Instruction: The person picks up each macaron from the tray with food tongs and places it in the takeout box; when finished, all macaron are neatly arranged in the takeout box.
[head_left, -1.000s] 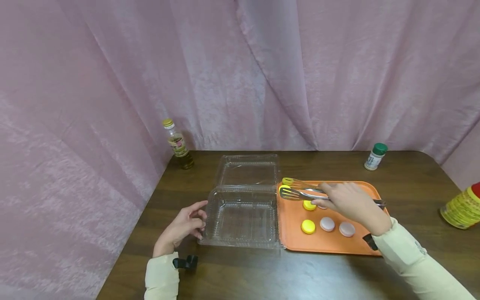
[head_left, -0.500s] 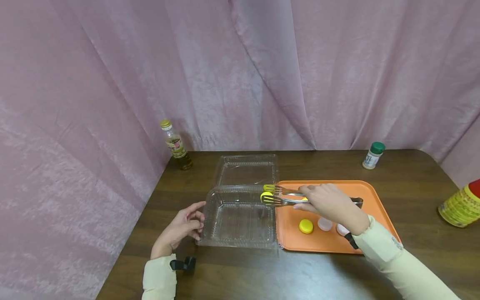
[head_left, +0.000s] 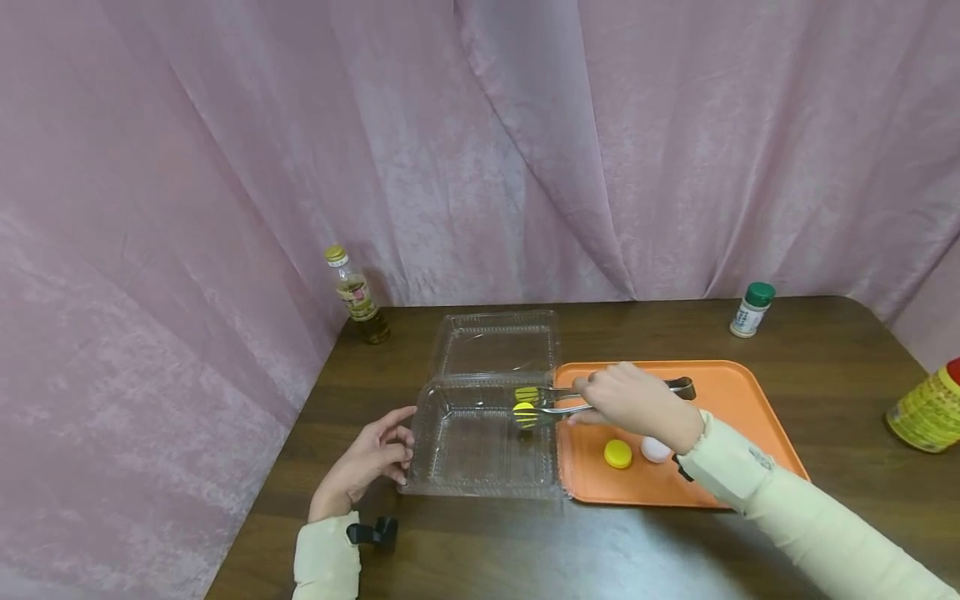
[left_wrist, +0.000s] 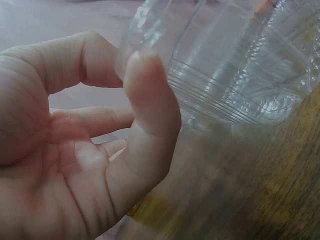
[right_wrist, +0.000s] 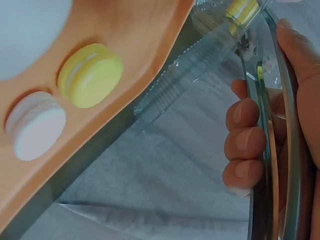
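My right hand (head_left: pixel 637 402) grips metal tongs (head_left: pixel 562 410), whose slotted ends hold a yellow macaron (head_left: pixel 524 409) over the right part of a clear plastic clamshell container (head_left: pixel 480 485). The right wrist view shows fingers curled round the tongs' arms and the macaron (right_wrist: pixel 242 11) at their far end. My left hand (head_left: pixel 369 457) holds the container's left rim, thumb and finger at the edge in the left wrist view. Beside the container lies an orange tray (head_left: pixel 738 408) with another yellow macaron (head_left: pixel 618 454) and a pale pink macaron (head_left: pixel 656 450); my right arm hides part of the tray.
The container's lid (head_left: pixel 498 350) lies folded back behind it. An oil bottle (head_left: pixel 360 300) stands at the back left, a green-capped shaker (head_left: pixel 752 310) at the back right. A yellow container with a red top (head_left: pixel 926 412) is at the right table edge.
My right hand has moved left with the tongs, carrying the yellow macaron from the tray's left edge over the container and lower. My left hand has stayed at the container's rim.
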